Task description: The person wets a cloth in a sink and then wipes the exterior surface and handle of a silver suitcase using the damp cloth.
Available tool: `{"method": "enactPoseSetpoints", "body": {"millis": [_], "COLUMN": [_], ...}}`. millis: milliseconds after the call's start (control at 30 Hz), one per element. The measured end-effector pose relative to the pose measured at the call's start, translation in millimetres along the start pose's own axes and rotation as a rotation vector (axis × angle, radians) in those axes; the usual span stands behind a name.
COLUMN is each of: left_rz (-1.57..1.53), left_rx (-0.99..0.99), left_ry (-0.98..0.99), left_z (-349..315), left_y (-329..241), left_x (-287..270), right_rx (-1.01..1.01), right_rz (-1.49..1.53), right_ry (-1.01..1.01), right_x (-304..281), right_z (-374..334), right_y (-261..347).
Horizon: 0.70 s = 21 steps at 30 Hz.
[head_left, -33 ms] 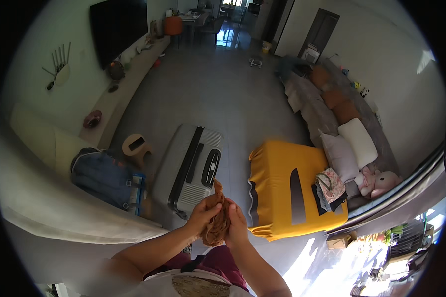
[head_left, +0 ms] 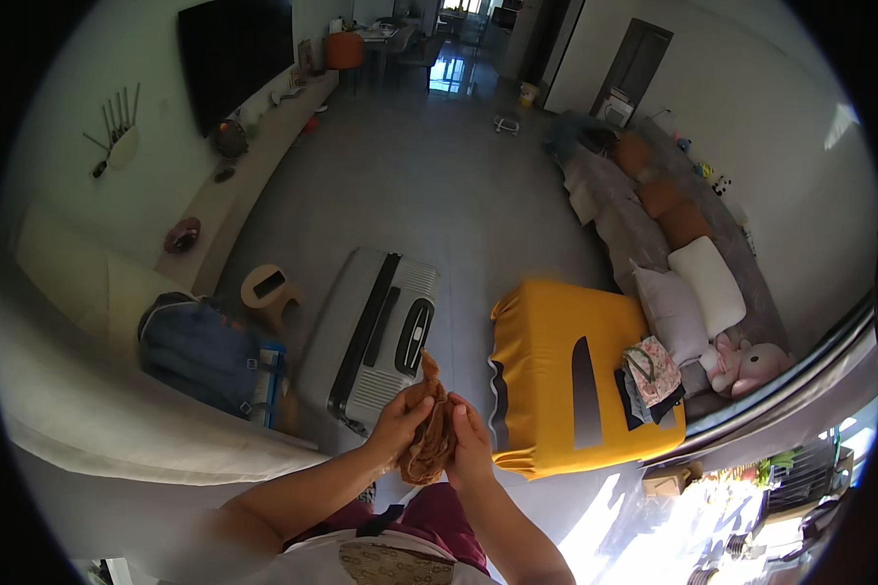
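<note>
The crumpled brown cloth (head_left: 425, 458) is in the air before the person's body, between the left hand (head_left: 397, 429) at its 9 o'clock and the right hand (head_left: 469, 452) at its 3 o'clock. The grip of both hands is grasping it with pinched fingers, and neither hand is clearly nearer. Its long axis runs about from 12 to 6 o'clock. From the hands, the grey suitcase (head_left: 361, 310) stands towards 11 o'clock, the yellow-covered block (head_left: 541, 390) towards 2 o'clock.
</note>
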<state>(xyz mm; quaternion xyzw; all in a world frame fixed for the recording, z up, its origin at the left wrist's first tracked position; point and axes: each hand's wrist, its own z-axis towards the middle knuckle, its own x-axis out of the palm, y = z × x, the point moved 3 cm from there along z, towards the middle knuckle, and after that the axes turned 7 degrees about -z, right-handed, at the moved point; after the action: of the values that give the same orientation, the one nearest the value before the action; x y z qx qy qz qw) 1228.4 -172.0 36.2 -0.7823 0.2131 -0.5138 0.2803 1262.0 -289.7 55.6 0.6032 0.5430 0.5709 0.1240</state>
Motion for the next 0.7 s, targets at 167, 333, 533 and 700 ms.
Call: {"method": "enactPoseSetpoints", "body": {"millis": [167, 333, 533, 700], "left_rz": [-0.127, -0.309, -0.49, -0.519], "left_rx": [0.033, 0.085, 0.129, 0.132], "left_ry": [-0.048, 0.047, 0.098, -0.003], "left_z": [93, 182, 248, 288], "left_y": [-15, -5, 4, -5], "left_x": [39, 93, 139, 119], "right_rx": [0.138, 0.437, 0.062, 0.089], "right_rz": [-0.009, -0.378, -0.872, -0.62], "right_ry": [-0.151, -0.147, 0.171, 0.544], "right_x": [-102, -186, -199, -139], "right_z": [97, 201, 290, 345], "right_y": [32, 61, 119, 133]}}
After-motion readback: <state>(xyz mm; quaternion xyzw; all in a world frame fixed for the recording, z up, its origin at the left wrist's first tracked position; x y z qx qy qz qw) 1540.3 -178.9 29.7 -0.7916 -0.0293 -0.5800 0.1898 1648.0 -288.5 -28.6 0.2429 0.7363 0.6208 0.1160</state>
